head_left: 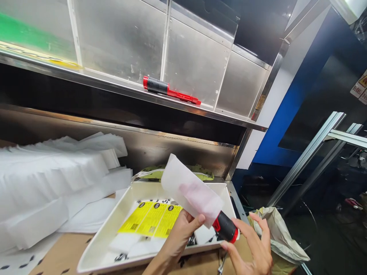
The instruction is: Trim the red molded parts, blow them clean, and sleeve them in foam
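Observation:
A white foam pouch is pinched in my left hand, tilted above the white tray. Inside it sits most of a red-and-black cylindrical tool, its red part showing faintly through the foam. The tool's black body and red end cap stick out at the lower right. My right hand has its thumb and index finger at that end cap, the other fingers spread. The tray under my hands holds yellow printed cards, white foam pieces and small black parts.
A similar red-and-black tool lies on the metal shelf ledge above. Many white foam pouches are piled at the left. A paper-lined bag stands at the right, near an aluminium frame. Green-yellow pieces lie behind the tray.

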`<state>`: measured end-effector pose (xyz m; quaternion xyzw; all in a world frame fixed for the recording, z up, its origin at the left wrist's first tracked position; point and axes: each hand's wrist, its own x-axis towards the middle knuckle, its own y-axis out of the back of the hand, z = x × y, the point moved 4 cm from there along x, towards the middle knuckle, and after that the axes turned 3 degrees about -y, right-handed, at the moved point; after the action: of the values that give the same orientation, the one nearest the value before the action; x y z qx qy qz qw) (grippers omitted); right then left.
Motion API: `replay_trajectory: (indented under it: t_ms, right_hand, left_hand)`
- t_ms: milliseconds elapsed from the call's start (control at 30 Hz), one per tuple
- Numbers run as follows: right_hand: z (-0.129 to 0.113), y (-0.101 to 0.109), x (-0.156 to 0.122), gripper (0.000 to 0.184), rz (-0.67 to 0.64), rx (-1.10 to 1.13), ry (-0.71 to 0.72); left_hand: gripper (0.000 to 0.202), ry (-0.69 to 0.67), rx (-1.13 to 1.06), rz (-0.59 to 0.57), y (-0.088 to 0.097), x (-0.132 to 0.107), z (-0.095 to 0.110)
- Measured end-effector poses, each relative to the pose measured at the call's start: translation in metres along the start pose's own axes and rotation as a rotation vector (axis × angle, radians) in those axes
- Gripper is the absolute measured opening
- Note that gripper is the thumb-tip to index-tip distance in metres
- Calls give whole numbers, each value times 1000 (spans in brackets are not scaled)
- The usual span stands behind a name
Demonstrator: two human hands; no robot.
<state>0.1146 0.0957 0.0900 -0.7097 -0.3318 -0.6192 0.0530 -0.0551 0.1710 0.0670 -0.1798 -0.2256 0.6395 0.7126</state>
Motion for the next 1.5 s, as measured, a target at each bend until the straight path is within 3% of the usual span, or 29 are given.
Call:
replay_trajectory:
  t_ms: [167,400,567,767,933,1100,1267,1333,1433,1500]
  right_hand:
    - [-5,1,10,27,20,-9,56]
    - [-7,1,18,24,-8,24,-19]
    - [-4,0,19,25,-17,6,-47]
    - [-12,-9,24,27,-77,-28,-14]
    - [0,-6,18,29,-113,95,-164]
    - [24,-6,13,14,-225,91,-208]
    - [11,-12,34,16,-266,111,-279]
    - [2,-10,49,21,-277,113,-269]
    - [-6,0,75,23,-317,98,-185]
    - [-8,10,94,20,-370,71,-111]
  left_hand:
    - [80,46,0,-124,-12,-9,-6]
    - [63,278,-190,-251,-22,-20,-21]
    - [54,367,-491,-86,-21,-9,-22]
    - [38,452,-641,115,-39,-19,-29]
    - [35,512,-698,198,-42,-22,-28]
    - [31,561,-735,192,-42,-27,-24]
    - [30,622,-745,128,-46,-37,-25]
    - [33,629,-754,47,-48,-39,-25]
    - [58,652,-649,-293,-56,-46,-20]
    - [79,638,-379,-538,-59,-54,-12]
